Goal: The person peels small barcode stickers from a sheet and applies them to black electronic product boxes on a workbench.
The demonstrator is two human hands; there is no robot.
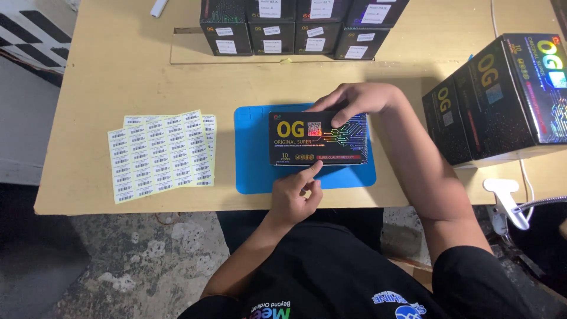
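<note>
Lying flat with its long axis running left to right across the person's front, the black rectangular cardboard box with yellow lettering and a circuit pattern [319, 138] sits in the middle of the blue rubber work mat [251, 159], which lies on the pale wooden tabletop [118, 77]. The right hand [354, 101] comes in from the far right corner of the box, palm arched over the top edge, fingertips pressed down on the printed face near a small square label; it pins the box rather than wrapping round it. The left hand [295, 195] sits just beside the near long edge, mostly curled, with the index finger stretched out so that its tip touches the lower edge of the box near the middle. Neither hand has closed round anything, though the view is too coarse to say whether a small sticker sits under either fingertip

Both hands are equally close to the box, one on each long side. To the left of the mat, well apart from the box, lie yellow-backed sheets of small white barcode labels [162, 155], with bare table between. On the right, a tall stack of larger black glossy cartons [502, 100] stands near the mat's right edge, leaving less room on that side. A row of more black boxes with white labels [295, 26] lines the far edge. A white clip lamp base [505, 198] grips the near right table edge
</note>
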